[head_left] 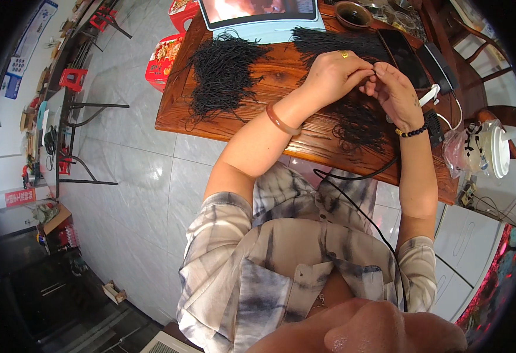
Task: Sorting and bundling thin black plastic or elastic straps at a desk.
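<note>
The wooden table (278, 76) bore, about its middle, a black cord heap (225, 73) at nine o'clock, a black bundle (322, 42) at twelve, a bowl (354, 15) at one and loose strands (361, 126) at four.

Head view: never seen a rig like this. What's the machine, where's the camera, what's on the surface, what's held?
There is no machine here: one person works with two bare hands. The single picture comes from a wide fisheye camera worn on the head, looking down, so straight edges bend near the rim. Picture left is the person's left.

The left hand belongs to the arm with the brown bangle; the right hand to the one with the dark bead bracelet. They meet fingertip to fingertip; anything pinched there is too small to make out.

On the wooden table lie bunches of thin black strands, one of them just below the hands. At the far side are a lit screen and a brown bowl.
</note>
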A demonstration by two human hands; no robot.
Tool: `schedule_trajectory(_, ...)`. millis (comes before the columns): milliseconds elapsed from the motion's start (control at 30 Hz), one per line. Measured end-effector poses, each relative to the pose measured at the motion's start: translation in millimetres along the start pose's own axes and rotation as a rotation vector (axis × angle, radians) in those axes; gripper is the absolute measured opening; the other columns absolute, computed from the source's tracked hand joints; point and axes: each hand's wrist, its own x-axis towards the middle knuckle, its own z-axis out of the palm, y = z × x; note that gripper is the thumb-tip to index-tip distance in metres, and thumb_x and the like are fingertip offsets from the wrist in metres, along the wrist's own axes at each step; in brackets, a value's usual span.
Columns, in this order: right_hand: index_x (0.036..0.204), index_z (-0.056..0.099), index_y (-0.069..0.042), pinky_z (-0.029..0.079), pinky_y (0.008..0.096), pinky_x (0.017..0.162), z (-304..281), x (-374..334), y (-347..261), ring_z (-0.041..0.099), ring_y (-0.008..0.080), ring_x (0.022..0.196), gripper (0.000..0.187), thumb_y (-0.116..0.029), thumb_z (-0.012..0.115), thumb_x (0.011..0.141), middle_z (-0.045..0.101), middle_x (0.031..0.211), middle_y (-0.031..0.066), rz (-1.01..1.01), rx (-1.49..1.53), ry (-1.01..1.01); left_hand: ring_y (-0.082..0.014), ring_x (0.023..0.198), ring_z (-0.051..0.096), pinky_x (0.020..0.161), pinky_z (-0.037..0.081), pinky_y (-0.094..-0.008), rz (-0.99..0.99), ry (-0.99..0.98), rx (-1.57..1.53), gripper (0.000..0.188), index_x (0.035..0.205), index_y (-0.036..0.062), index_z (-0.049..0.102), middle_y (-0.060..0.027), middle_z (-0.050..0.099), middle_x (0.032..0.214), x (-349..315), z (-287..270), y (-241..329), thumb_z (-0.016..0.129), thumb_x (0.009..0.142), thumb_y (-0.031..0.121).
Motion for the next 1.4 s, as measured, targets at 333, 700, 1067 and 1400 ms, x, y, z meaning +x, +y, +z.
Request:
schedule_trajectory(333,0.096,0.054,-0.002,0.050,0.0284,0.075,-4.4,2.8,2.5,0.057,0.0113,0.074,0.018,-0.018,0.050,0.090,0.056,0.082,0.0025,-0.038,0.140,-0.012,-0.0144,0.066,0.062,0.059,0.048,-0.0244,-0.360,-0.012,-0.293,0.009,0.084,0.0006,0.065,-0.0066,0.064,0.074,1.0,0.3,7.0,0.064,0.078,0.008)
schedule_trajectory(700,0.104,0.057,0.000,0.046,0.0209,0.070,0.6,-1.0,-0.9,0.056,0.0080,0.072,0.023,-0.014,0.058,0.085,0.060,0.086,0.0023,-0.138,-0.142,0.132,-0.0081,0.065,0.058,0.056,0.048,-0.0201,-0.709,-0.069,-0.662,0.013,0.089,-0.0005,0.064,-0.0054,0.064,0.075,-0.4,4.7,1.8,0.061,0.082,0.010)
schedule_trajectory(1067,0.100,0.063,0.000,0.044,0.0187,0.066,4.1,-2.6,-5.7,0.055,0.0088,0.075,0.022,-0.007,0.063,0.079,0.058,0.084,0.0024,-0.336,-0.555,0.114,-0.0088,0.066,0.057,0.059,0.046,-0.0194,-0.758,-0.170,-0.833,0.014,0.089,0.0003,0.063,-0.0043,0.063,0.077,-1.5,-2.4,-0.1,0.059,0.084,0.013)
schedule_trajectory(1400,0.090,0.061,0.001,0.042,0.0192,0.062,-0.3,-6.9,-11.4,0.049,0.0064,0.065,0.012,-0.009,0.060,0.083,0.057,0.080,0.0018,-0.272,-0.346,0.138,-0.0071,0.061,0.053,0.053,0.042,-0.0179,-0.745,-0.205,-0.871,0.013,0.081,0.0008,0.063,-0.0028,0.059,0.069,3.4,-7.2,11.2,0.061,0.083,0.013)
